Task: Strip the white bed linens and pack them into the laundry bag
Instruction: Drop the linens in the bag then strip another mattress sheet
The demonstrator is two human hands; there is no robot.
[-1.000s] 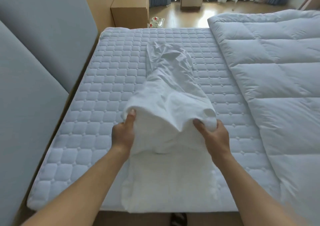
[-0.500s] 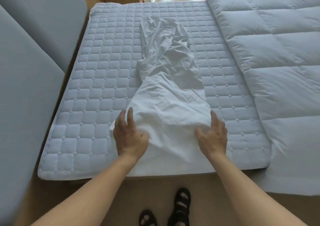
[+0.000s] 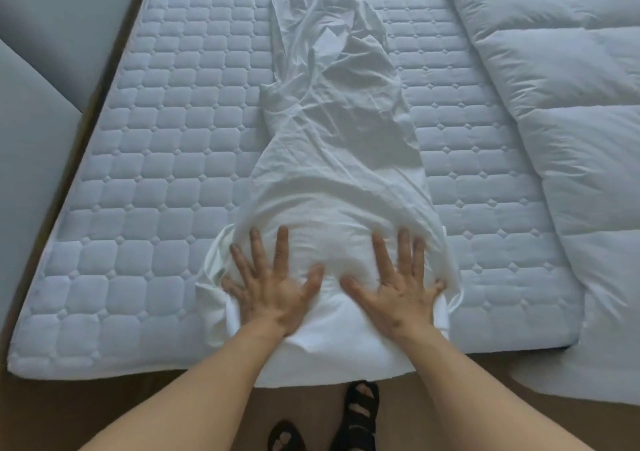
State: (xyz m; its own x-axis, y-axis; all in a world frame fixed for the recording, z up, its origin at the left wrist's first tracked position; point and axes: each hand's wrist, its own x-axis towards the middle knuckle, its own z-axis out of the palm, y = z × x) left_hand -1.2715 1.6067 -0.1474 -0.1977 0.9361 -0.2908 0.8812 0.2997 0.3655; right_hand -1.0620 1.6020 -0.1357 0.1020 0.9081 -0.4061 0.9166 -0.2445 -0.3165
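- A second ago you pinched the sheet (image 3: 332,159) in both hands, lifted; you then laid it on the mattress (image 3: 145,180).
- Your left hand (image 3: 273,288) and right hand (image 3: 398,288) lay flat, fingers spread, pressing its near end, gripping nothing.
- The duvet (image 3: 571,111) stayed right.

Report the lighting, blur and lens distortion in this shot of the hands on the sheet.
Head view: soft, even daylight with no glare; gentle shadows sit in the folds of the crumpled white sheet; the left hand and right hand look slightly smeared, softest at the fingertips; the wide lens bends the edges of the quilted pale mattress.
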